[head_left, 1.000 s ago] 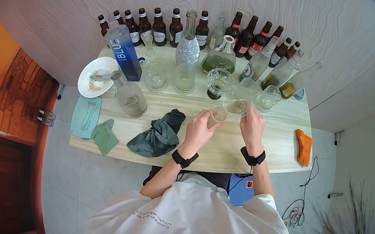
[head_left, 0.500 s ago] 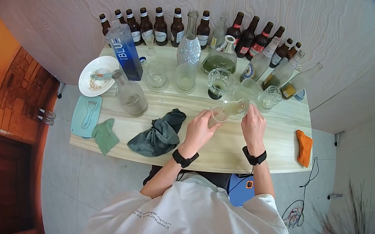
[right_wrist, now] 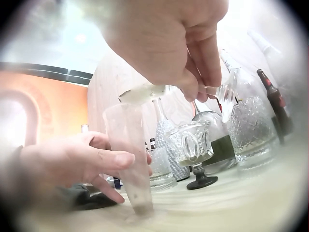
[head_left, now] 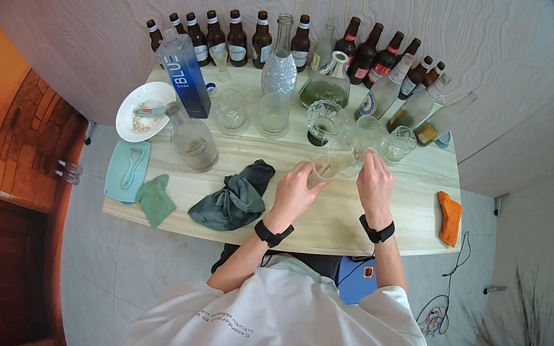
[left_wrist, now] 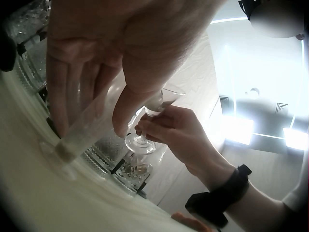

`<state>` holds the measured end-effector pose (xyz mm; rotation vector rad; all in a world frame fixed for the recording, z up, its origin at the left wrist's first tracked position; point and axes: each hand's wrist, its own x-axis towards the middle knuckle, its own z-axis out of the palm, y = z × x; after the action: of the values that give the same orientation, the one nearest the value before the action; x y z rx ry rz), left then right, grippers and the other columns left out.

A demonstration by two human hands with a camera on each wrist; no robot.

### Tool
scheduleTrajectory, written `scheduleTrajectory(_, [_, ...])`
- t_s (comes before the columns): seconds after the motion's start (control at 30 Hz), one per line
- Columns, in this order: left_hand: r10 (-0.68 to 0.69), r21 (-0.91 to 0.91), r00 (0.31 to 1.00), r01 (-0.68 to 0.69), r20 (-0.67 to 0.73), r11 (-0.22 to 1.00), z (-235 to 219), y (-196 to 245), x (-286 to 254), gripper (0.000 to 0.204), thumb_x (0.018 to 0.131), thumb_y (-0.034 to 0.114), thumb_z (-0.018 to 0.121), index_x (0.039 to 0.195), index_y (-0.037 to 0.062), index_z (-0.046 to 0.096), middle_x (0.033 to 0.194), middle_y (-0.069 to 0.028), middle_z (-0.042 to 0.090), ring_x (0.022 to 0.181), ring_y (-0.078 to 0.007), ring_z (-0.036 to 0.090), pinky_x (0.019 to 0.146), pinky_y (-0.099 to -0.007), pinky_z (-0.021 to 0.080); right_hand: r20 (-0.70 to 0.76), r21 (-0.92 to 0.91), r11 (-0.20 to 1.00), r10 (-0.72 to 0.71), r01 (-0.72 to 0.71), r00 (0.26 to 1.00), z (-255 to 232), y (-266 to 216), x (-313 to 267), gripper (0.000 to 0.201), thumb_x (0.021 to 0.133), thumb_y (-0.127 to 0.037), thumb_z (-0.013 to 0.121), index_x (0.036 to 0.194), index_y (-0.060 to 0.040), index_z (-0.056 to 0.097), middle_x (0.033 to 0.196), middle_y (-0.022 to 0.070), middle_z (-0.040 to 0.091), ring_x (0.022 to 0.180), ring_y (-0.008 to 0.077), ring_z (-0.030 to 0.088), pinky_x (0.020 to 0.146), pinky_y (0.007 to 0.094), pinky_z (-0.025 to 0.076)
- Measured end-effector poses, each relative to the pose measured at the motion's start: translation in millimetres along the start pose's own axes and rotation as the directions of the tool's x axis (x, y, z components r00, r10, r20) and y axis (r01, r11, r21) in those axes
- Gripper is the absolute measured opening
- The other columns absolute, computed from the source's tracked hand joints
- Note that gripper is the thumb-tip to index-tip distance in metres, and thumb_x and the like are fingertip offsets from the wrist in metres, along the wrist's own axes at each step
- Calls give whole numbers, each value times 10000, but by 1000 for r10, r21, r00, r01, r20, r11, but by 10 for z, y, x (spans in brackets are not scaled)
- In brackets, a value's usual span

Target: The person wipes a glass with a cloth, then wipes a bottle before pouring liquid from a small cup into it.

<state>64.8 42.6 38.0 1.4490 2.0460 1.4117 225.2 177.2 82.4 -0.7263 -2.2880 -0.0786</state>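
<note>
My left hand holds a tall, tapered clear glass standing upright on the table, thumb on one side and fingers on the other. In the left wrist view a little cloudy liquid shows low in it. My right hand pinches the stem of a small stemmed glass. That glass is tipped far over to the left, its rim right at the tall glass's mouth and its foot out to the right. Pale liquid lies in its tilted bowl. Just behind stands a cut-glass goblet with a dark foot.
Tumblers, a green-filled decanter and tilted bottles stand close beyond my hands. Brown beer bottles line the back. At left are a clear bottle, a white bowl and a dark cloth; an orange cloth lies right.
My right hand has turned and raised the stemmed glass, from nearly upright to tipped steeply toward the tall glass. My left hand and the tall glass have stayed in place.
</note>
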Motion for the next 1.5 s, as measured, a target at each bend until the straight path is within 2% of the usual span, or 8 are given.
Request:
scheduleTrajectory(0.3, [-42,-17,999,42,22,999,5,-7,-1,376,873,207,863,1134,-3,692,1153,-168,745,1004,-404,736,816,-472,589,-12,-30,996,-90,89,996,-15,56,79,318,866,107,668,1155,-27,669,1123,119,752,1040,311,745,812,408,623])
scheduleTrajectory(0.53, [15,11,1000,-15,-12,1000,6,-21,-10,372,872,201,860,1138,0,696,1153,-164,744,984,-396,737,807,-466,587,-13,-48,991,-127,126,992,-29,98,113,339,836,109,670,1140,-43,668,1135,114,751,1072,303,743,831,405,626])
scheduleTrajectory(0.8, [-28,-4,999,28,22,1000,-1,-7,-4,364,877,205,857,1136,3,698,1142,-157,743,951,-384,740,785,-463,583,-25,-104,980,-174,171,984,-122,15,158,368,819,105,664,1155,-43,691,1145,104,750,1099,292,742,833,382,633])
scheduleTrajectory(0.9, [-14,-1,1000,14,10,1000,1,-17,-12,367,878,209,857,1137,4,698,1143,-156,743,954,-386,741,785,-465,585,-20,-152,964,-224,219,974,-121,38,174,360,813,11,711,1167,-50,690,1167,102,733,1146,266,728,846,360,635])
scheduleTrajectory(1.13, [12,21,1000,-12,0,1000,5,-34,-9,380,876,220,859,1146,5,700,1147,-158,743,970,-394,738,792,-471,588,-32,-202,914,-365,352,930,-225,-25,343,338,794,-28,750,1129,-54,711,1147,74,715,1145,237,722,811,336,628])
scheduleTrajectory(1.23, [1,21,1000,-1,-17,1000,44,-70,-12,378,860,231,883,1132,24,722,1087,-139,746,900,-348,734,750,-433,584,-34,-200,901,-398,384,917,-240,-53,387,344,780,-30,758,1122,-54,723,1146,72,711,1146,238,720,807,337,628])
scheduleTrajectory(1.43, [26,38,999,-25,-39,999,49,-72,-13,381,857,235,888,1135,33,724,1083,-133,742,863,-331,731,727,-422,585,-37,-225,887,-421,402,906,-256,-83,410,344,772,-29,764,1113,-55,732,1141,68,712,1149,235,718,813,335,627])
scheduleTrajectory(1.5, [-3,16,1000,3,-10,1000,27,-49,-13,379,866,232,873,1137,23,711,1100,-145,740,926,-373,732,760,-453,585,-45,-221,889,-419,400,907,-257,-82,407,342,771,-30,764,1110,-56,733,1139,68,714,1151,235,718,816,334,627])
